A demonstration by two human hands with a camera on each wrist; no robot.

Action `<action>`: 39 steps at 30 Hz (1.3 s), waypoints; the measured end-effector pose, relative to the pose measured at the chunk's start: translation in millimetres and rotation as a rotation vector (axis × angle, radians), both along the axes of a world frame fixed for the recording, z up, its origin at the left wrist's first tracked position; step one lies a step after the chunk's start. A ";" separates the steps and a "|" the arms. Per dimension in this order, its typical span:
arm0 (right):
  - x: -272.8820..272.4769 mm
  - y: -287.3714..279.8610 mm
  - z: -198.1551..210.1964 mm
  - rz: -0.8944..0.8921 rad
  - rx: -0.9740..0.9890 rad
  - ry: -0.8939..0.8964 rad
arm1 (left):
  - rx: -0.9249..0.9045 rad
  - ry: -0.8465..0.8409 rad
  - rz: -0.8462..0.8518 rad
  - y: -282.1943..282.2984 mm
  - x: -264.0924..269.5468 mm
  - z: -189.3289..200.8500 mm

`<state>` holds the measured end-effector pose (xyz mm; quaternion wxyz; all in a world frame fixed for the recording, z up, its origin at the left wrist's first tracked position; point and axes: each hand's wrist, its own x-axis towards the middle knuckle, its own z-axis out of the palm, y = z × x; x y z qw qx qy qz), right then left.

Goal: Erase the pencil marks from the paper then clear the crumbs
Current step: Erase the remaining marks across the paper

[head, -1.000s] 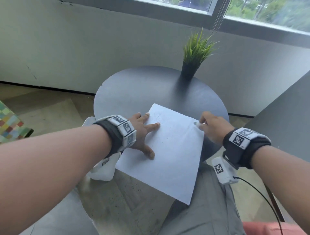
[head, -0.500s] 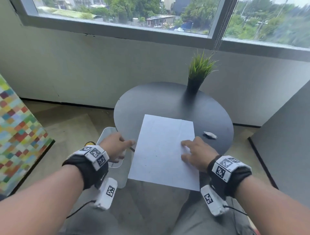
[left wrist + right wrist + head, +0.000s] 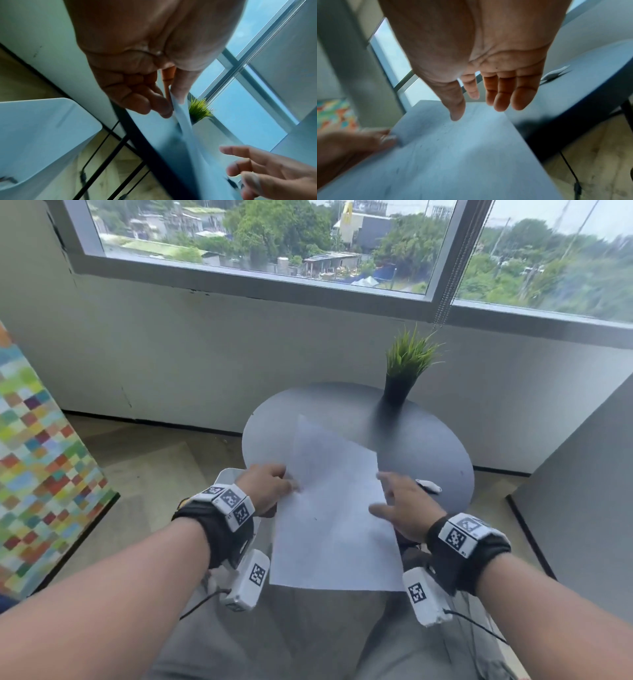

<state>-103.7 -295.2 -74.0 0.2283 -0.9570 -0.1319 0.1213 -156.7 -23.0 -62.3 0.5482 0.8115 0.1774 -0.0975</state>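
The white paper (image 3: 332,508) is lifted and tilted off the round dark table (image 3: 428,446), reaching out over my lap. My left hand (image 3: 270,487) pinches its left edge between thumb and fingers; the left wrist view shows the sheet (image 3: 181,117) caught in that pinch (image 3: 171,102). My right hand (image 3: 400,508) hovers open at the paper's right edge with fingers spread, above the sheet (image 3: 453,155) in the right wrist view (image 3: 481,100). Small dark crumbs dot the paper. The white eraser (image 3: 430,486) lies on the table beyond my right hand.
A potted grass plant (image 3: 407,371) stands at the table's far side. A white bin (image 3: 226,477) sits on the floor left of the table, behind my left hand. A colourful checked panel (image 3: 41,467) is at far left, a grey wall (image 3: 582,508) at right.
My left hand came in from beside the table and took the paper's left edge, lifting and turning the sheet. My right hand rose off the paper and opened. The eraser stayed on the table.
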 end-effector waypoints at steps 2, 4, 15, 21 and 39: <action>22.0 -7.0 12.4 -0.181 0.178 -0.008 | -0.118 -0.121 -0.019 3.2 6.3 13.3; 40.3 -14.0 29.7 -0.330 0.443 0.076 | -0.236 -0.238 -0.038 4.5 11.4 30.4; 29.6 -16.5 86.7 -0.054 0.848 -0.111 | -0.231 -0.474 -0.018 -6.3 19.2 45.5; 41.5 -19.2 63.8 -0.107 0.689 -0.078 | 0.044 -0.336 -0.001 7.9 25.3 10.6; 75.2 -82.3 -25.4 -0.132 -0.144 -0.064 | 0.466 -0.009 -0.104 -11.5 23.4 -29.7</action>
